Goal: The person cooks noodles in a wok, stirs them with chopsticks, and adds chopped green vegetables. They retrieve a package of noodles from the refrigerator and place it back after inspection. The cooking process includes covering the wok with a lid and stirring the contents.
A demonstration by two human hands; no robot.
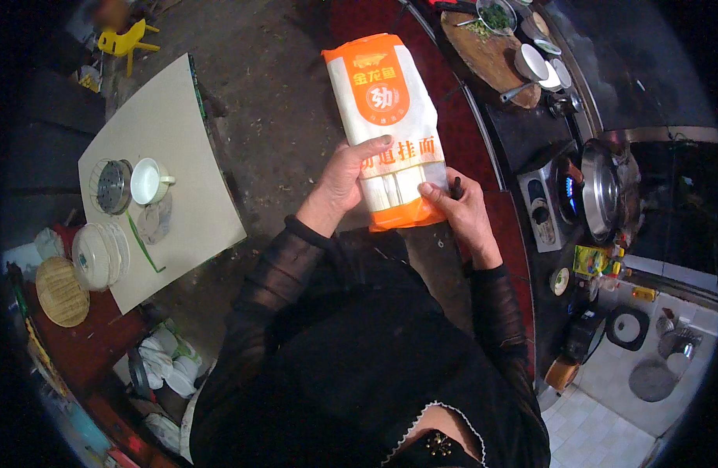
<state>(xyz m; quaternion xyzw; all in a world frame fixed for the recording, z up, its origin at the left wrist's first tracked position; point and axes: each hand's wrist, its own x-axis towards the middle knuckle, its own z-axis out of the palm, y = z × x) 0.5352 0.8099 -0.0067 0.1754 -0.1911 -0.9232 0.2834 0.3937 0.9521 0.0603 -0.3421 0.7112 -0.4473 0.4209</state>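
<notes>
A white and orange packet of dried noodles (403, 131) is held up in front of my body, its printed face towards me. Pale noodles show through a clear band near its lower end. My left hand (344, 178) grips the left side, thumb laid across the front. At the lower right corner, my right hand (467, 213) pinches the packet with its thumb on top. A small dark object (456, 186) pokes out by the right fingers; what it is cannot be told. The fingers behind the packet are hidden.
To the right, a steel pan (601, 190) sits by a gas stove (540, 213) with a blue flame. Beyond are a wooden chopping board (473, 52) and white bowls (531, 62). On the left, a table (189, 128) bears a white cup (147, 180). A yellow chair (125, 42) stands far left.
</notes>
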